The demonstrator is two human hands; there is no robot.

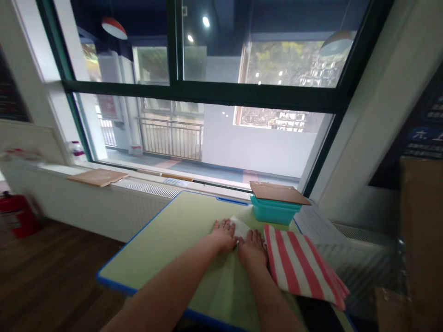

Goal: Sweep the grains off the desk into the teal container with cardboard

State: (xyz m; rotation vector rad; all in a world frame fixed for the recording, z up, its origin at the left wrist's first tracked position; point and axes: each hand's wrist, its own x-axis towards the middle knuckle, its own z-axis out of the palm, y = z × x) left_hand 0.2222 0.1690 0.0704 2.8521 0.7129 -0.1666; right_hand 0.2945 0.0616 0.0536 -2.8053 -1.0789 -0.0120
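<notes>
A small white sheet (241,227), perhaps paper or tissue, lies on the pale yellow-green table (166,230). My left hand (224,235) rests flat on its left edge, fingers stretched out. On the near right side of the sheet lies my right hand (253,248), palm down with its fingers extended. The sheet is partly covered by both hands. Close beside my right hand is a stack of red-and-white striped paper bags (301,263), or something like them, overlapping the table's right side.
A teal plastic box (273,213) stands at the table's back right, with a brown cardboard piece (278,192) on top. Papers (320,223) lie beyond it by the sill. A dark flat object (318,313) sits under the striped stack. Cardboard boxes (420,240) stand at right.
</notes>
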